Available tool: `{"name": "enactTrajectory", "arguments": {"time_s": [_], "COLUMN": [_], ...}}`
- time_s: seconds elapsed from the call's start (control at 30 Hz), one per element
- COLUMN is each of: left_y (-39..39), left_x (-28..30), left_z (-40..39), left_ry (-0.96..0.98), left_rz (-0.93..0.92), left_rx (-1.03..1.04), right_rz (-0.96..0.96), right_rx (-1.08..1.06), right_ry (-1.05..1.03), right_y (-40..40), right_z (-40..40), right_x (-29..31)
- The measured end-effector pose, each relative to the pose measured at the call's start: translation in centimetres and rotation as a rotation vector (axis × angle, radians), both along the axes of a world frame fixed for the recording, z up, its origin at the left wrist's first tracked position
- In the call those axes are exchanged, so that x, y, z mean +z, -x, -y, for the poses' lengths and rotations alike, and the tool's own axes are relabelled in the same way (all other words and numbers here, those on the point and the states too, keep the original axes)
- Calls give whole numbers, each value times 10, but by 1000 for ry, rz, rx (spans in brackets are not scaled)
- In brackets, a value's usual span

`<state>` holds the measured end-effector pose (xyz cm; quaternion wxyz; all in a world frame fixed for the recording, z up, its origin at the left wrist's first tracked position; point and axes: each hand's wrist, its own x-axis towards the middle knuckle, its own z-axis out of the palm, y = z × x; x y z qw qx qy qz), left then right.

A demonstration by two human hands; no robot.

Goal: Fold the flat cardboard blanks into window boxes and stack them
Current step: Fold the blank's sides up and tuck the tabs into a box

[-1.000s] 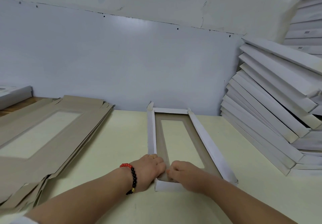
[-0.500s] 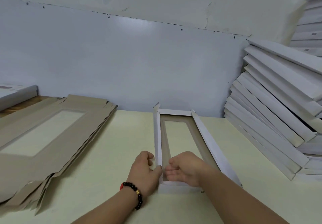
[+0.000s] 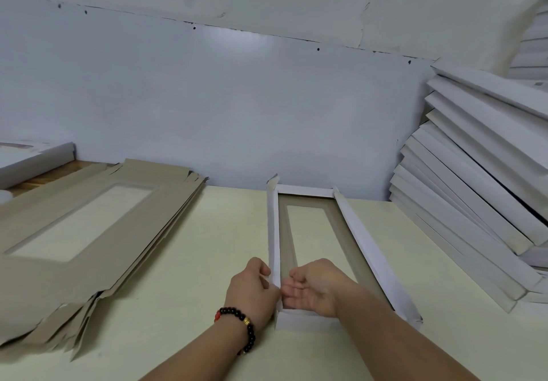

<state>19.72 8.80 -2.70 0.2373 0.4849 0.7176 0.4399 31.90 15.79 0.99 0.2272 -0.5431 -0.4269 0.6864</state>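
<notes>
A half-folded window box (image 3: 360,243) lies lengthwise on the pale table, brown inside and white outside, with a clear window in its floor. Its left wall stands upright; the right wall leans outward. My left hand (image 3: 252,291), with a bead bracelet on the wrist, grips the near end of the left wall from outside. My right hand (image 3: 314,288) lies inside the box at the near left corner, palm up, with its loosely curled fingertips against that wall. A pile of flat brown blanks (image 3: 74,232) sits on the left. Finished white boxes (image 3: 480,197) are stacked slanting on the right.
A white wall panel (image 3: 237,108) closes the back of the table (image 3: 184,262). A white box (image 3: 32,158) rests on a wooden surface at far left. More white boxes (image 3: 530,45) rise at the top right corner.
Both hands left the near end flap and moved to the left wall's near end. The left hand went outside the wall, and the right hand turned palm up inside.
</notes>
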Motion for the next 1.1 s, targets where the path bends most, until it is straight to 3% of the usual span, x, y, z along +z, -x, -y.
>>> {"name": "enactTrajectory", "arguments": {"time_s": [0.13, 0.33, 0.57, 0.77, 0.97, 1.1], "left_y": [0, 3, 0, 3, 8, 7], "left_x": [-1, 7, 14, 13, 13, 13], "left_z": [-2, -9, -20, -23, -21, -20], "left_ry": [2, 112, 238, 312, 287, 278], "left_rz": [-113, -199, -279, -267, -157, -132], "left_rx": [-54, -155, -122, -150, -169, -169], "right_rz": [19, 105, 232, 314, 729, 674], "right_rx": [46, 335, 449, 467, 559, 620], "right_ry": [-34, -260, -404, -482, -836, -859], "right_y": [1, -5, -12, -2, -1, -10], "right_z": [3, 7, 12, 17, 14, 17], "right_x": [1, -1, -3, -7, -8, -6]}}
